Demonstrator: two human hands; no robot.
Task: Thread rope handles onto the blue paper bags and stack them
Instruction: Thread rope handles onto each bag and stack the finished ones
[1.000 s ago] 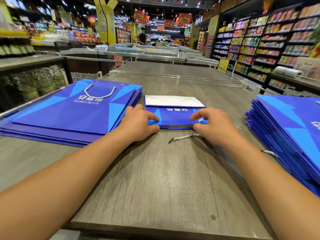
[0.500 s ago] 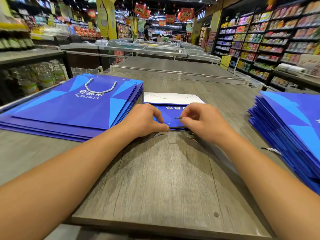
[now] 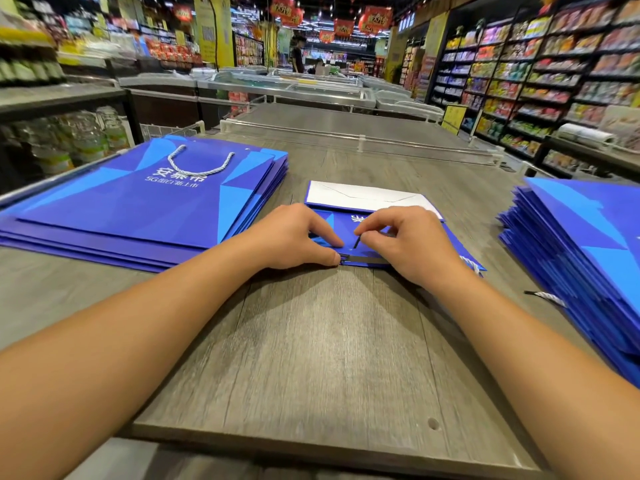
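A person's two bare forearms reach forward over a grey wood-grain table point(image 3: 311, 358) in a supermarket aisle. Between the hands lies a flat blue paper bag point(image 3: 346, 225), its white folded base point(image 3: 367, 195) turned up at the far end. The left hand point(image 3: 294, 237) holds the bag's near edge, thumb and forefinger pinching it beside a small hole. The right hand point(image 3: 412, 244) pinches the dark tip of a rope handle point(image 3: 356, 241) just above that hole; the rest of the white rope seems to trail out from under the wrist, though blur makes this uncertain. At the left rests a stack of finished bags point(image 3: 145, 202) with a white rope loop on top. At the right sits a taller stack of blue bags point(image 3: 581, 258).
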